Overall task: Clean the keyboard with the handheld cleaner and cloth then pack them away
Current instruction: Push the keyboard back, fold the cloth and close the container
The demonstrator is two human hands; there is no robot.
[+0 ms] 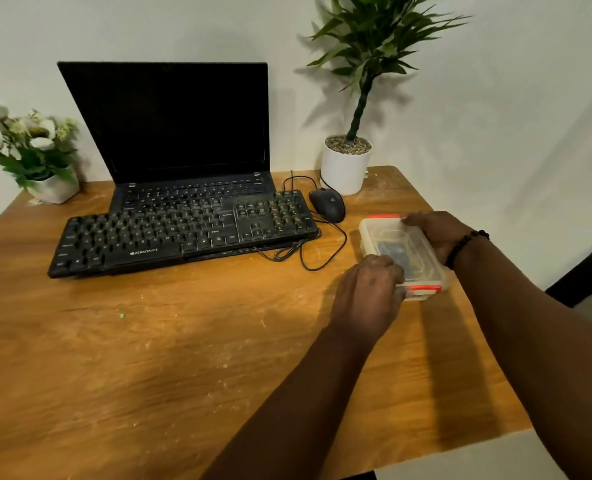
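Both my hands are on the clear box (388,237) at the table's (149,341) right edge, right of the keyboard (183,233). My left hand (367,296) closes its fingers on the near orange latch (424,289); my right hand (436,233) clasps the far right side. The box's long axis runs away from me, so the far latch (383,216) sits nearer my right. Something dark inside may be the cleaner; it is too blurred to say.
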